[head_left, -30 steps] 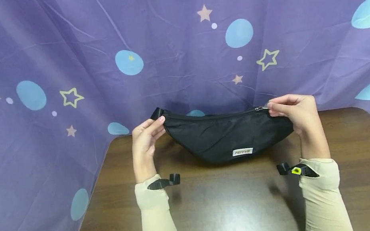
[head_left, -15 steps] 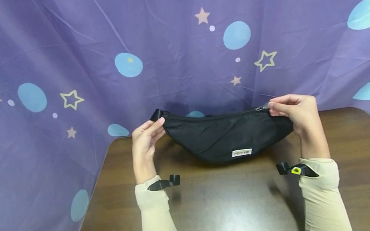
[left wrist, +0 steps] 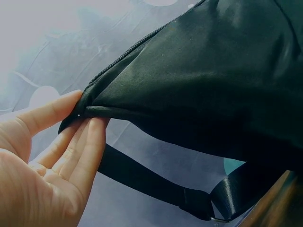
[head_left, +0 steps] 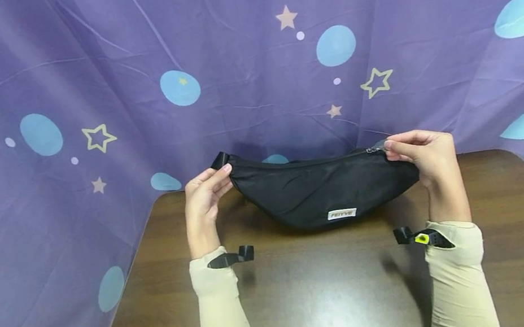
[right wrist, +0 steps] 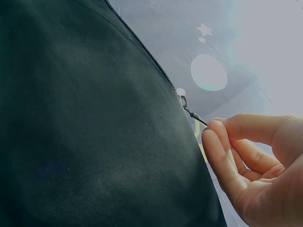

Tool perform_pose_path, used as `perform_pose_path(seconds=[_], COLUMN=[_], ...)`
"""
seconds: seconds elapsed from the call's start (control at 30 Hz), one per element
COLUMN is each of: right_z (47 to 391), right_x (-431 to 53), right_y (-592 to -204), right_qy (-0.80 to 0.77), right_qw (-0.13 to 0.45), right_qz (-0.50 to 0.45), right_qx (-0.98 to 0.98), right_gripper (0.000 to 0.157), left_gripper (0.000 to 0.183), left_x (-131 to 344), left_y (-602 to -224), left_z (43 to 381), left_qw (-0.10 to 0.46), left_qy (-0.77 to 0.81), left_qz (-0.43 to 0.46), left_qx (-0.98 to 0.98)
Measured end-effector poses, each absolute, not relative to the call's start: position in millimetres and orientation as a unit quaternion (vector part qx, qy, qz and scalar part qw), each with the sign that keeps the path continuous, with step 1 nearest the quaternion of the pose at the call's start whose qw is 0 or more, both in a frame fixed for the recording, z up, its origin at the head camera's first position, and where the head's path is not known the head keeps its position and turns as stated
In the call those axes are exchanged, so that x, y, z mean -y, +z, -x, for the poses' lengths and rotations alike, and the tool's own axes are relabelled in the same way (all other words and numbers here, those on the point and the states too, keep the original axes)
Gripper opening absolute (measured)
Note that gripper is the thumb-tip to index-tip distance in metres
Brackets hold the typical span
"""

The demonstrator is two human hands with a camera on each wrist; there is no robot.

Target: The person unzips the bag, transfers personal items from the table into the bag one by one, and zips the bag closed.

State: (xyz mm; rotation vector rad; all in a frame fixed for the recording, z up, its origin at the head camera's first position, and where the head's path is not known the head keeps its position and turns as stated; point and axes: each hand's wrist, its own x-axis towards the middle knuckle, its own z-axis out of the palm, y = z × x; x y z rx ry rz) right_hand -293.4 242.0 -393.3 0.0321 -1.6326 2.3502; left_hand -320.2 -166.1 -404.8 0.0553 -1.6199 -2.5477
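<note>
A black waist bag [head_left: 318,192] with a small white label [head_left: 342,213] hangs upright between both hands, its zipper running along the top edge. My left hand [head_left: 203,198] pinches the bag's left corner between thumb and fingers, beside the strap [left wrist: 142,177]. At the other end my right hand [head_left: 428,157] pinches the cord of the zipper pull [right wrist: 198,117] between thumb and forefinger. The zipper slider [head_left: 374,149] sits near the bag's right end. From the left hand to the slider, the zipper teeth [left wrist: 137,45] look closed. The bag's back is hidden.
A brown wooden table [head_left: 304,300] lies beneath the bag and arms. Purple curtain [head_left: 243,46] with stars and blue ovals hangs behind it and along the left. Black bands [head_left: 230,257] with small cameras are strapped on both wrists.
My right hand has shifted slightly right, and the zipper slider has moved a little right with it. The left hand keeps its hold on the bag's corner.
</note>
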Motion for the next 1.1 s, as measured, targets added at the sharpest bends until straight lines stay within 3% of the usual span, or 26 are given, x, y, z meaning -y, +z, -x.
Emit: perform_pose_path(seconds=[1.1], right_z=[291.2], right_x=[-255.4], right_y=[-391.5], right_qy=[0.834], right_qw=[0.166], right_qz=[0.002], right_qx=[0.526], right_gripper=[0.025], left_gripper=[0.04], left_x=[169.3], left_y=[-404.9], left_z=[321.7], left_qw=[0.052], left_qy=[-0.847], left_qz=[-0.023], left_qx=[0.529])
